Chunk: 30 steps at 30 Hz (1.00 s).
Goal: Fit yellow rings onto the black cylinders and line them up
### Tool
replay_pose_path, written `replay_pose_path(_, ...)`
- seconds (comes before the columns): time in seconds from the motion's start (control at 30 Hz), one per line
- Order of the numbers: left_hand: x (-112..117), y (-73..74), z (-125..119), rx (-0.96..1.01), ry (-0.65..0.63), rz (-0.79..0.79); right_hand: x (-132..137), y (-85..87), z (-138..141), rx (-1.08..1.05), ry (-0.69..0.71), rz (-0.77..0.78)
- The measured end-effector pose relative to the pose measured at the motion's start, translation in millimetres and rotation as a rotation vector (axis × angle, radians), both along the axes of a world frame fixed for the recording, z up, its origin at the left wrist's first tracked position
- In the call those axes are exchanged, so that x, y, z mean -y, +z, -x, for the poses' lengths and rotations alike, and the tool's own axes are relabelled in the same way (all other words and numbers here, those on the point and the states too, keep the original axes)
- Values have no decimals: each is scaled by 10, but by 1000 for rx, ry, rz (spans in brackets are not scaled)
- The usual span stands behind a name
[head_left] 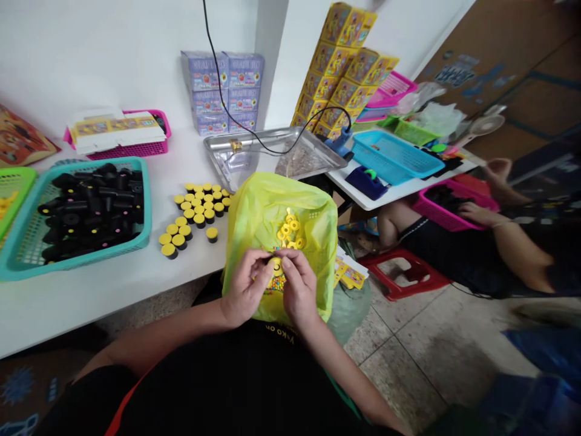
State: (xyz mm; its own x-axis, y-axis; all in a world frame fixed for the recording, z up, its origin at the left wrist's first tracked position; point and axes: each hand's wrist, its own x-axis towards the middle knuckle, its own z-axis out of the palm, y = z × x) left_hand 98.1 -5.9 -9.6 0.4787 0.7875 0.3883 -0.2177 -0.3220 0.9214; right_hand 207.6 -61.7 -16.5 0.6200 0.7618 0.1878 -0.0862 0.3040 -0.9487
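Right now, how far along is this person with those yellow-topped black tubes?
Looks done: black tubes fill the teal basket, and yellow-topped tubes stand grouped on the table. In hand: the left hand and right hand pinch a small yellow piece above a yellow plastic bag. Remaining: more yellow pieces and coloured beads lie in the bag.

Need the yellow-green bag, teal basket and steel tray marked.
Yellow-green plastic bag (pixel 247 224), head view, left side of the bag.
Teal basket (pixel 91 270), head view, front rim.
Steel tray (pixel 220 166), head view, front-left rim.
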Motion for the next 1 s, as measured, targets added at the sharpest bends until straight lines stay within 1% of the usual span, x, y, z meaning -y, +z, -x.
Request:
replay_pose_path(0.07, 0, 1, 31, 15, 33, -241, 39, -11, -26, 44, 3, -49)
replay_pose_path(0.13, -6, 4, 57, 19, 64, -436, 79, -14, -39, 78, 12, -97)
replay_pose_path(0.2, -16, 2, 74, 7, 96, -578, 115, -7, -42, 105, 40, -119)
replay_pose_path(0.27, -22, -10, 81, 2, 144, -708, 144, 9, -41, 104, 89, -107)
replay_pose_path(0.33, -19, -27, 79, 11, 196, -795, 161, 25, -39, 97, 154, -83)
replay_pose_path(0.4, -10, -38, 73, 30, 227, -817, 167, 34, -39, 109, 202, -68)
replay_pose_path(0.47, 0, -33, 70, 37, 228, -793, 164, 26, -42, 119, 217, -59)
replay_pose_path(0.6, -11, 17, 83, -15, 178, -712, 152, -18, -63, 96, 204, -48)
replay_pose_path(0.67, -34, 33, 94, -46, 141, -693, 160, -25, -78, 135, 192, -31)
replay_pose_path(0.73, -59, 28, 106, -40, 111, -715, 184, -4, -90, 225, 175, -27)
replay_pose_path(0.8, -79, 6, 124, -1, 85, -765, 223, 50, -92, 350, 163, -57)
replay_pose_path(0.9, -88, -25, 165, 83, 53, -835, 294, 169, -79, 562, 163, -137)
replay_pose_path(1.0, -86, -23, 212, 153, 44, -904, 354, 274, -63, 748, 158, -244)
